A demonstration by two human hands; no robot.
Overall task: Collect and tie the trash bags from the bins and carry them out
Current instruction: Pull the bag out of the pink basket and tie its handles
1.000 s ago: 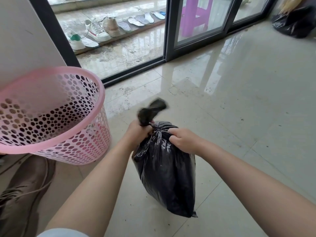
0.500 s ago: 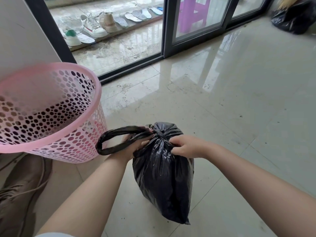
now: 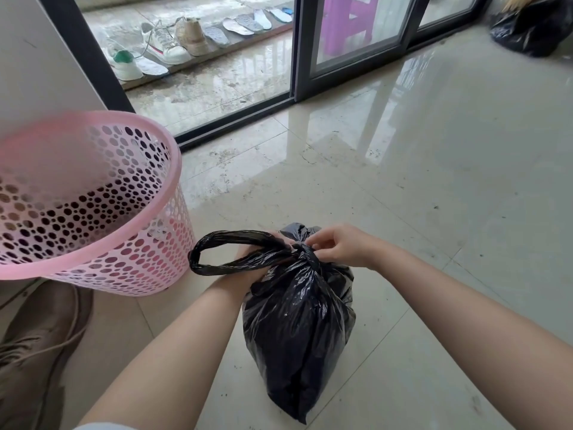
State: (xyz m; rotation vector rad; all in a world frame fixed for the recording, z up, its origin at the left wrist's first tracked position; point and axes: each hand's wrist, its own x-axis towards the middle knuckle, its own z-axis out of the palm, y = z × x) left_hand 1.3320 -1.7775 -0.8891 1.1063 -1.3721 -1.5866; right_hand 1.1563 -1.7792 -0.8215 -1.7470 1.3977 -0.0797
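A full black trash bag (image 3: 297, 330) stands on the tiled floor in front of me. Its twisted neck is bent into a loop (image 3: 217, 252) that sticks out to the left. My left hand (image 3: 251, 271) grips the base of that loop, partly hidden under the plastic. My right hand (image 3: 335, 246) pinches the bag's neck at the knot with its fingertips. The pink perforated bin (image 3: 93, 259) stands to the left of the bag with no liner in it.
A second black trash bag (image 3: 533, 29) lies at the far right by the glass sliding door (image 3: 356, 41). Shoes and insoles (image 3: 164, 45) line a ledge outside. A brown shoe (image 3: 34, 352) lies at the lower left.
The twisted neck, first upright in my left fist, has been bent into a loop to the left. My right hand has shifted from gripping the bag top to pinching at the knot.
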